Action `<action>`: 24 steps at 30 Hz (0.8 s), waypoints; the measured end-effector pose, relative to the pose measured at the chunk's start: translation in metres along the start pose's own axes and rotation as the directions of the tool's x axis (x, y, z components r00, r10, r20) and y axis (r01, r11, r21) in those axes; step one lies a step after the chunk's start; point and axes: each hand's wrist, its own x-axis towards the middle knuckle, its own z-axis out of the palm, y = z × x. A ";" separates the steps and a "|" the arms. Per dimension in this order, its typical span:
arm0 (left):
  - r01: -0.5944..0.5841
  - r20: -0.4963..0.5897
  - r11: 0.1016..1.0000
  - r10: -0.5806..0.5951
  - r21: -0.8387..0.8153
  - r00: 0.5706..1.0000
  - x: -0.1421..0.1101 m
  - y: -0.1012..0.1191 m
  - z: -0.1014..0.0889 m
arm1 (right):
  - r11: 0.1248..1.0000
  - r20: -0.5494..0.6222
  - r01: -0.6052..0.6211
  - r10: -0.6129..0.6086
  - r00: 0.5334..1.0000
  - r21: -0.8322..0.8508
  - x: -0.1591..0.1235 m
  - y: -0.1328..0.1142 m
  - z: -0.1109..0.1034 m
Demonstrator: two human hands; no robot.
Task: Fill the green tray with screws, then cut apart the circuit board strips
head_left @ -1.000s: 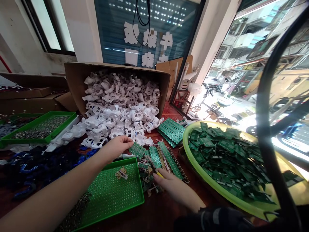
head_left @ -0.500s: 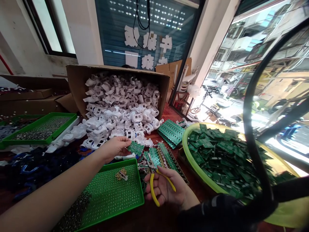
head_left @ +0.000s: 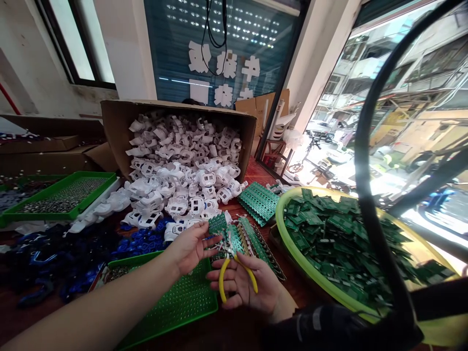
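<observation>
My left hand (head_left: 193, 246) pinches a small green circuit board (head_left: 217, 223) between thumb and forefinger, the other fingers loosely spread. My right hand (head_left: 252, 285), palm up, holds yellow-handled pliers (head_left: 223, 282) with the handles spread. Their metal jaws point away from me, close to the board; whether they touch it I cannot tell. Just beyond the jaws lie strips of green circuit boards (head_left: 252, 234) on the table. Beneath my left forearm is a perforated green tray (head_left: 183, 302), partly hidden by the arm.
A yellow basin (head_left: 281, 214) heaped with green boards stands at right. Behind, a tipped cardboard box (head_left: 113, 131) spills white plastic shells (head_left: 175, 180). Stacked board panels (head_left: 259, 201) lie near the basin. Blue parts (head_left: 142, 243) and another green tray (head_left: 109, 183) are at left. A black curved bar (head_left: 365, 161) crosses the right.
My left hand has moved right and toward me with the circuit board, nearer the pliers. My right hand has shifted slightly left. My left forearm now covers more of the near tray.
</observation>
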 end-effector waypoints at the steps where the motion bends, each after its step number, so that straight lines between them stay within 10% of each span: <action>1: -0.013 -0.016 1.000 0.013 -0.017 1.000 0.001 -0.004 0.000 | 1.000 0.001 0.002 -0.002 1.000 -0.007 0.000 0.000 0.000; 24: -0.277 0.089 0.948 0.293 -0.155 0.952 0.001 -0.003 0.013 | 0.966 0.082 0.223 -0.234 0.969 0.128 0.008 0.008 -0.002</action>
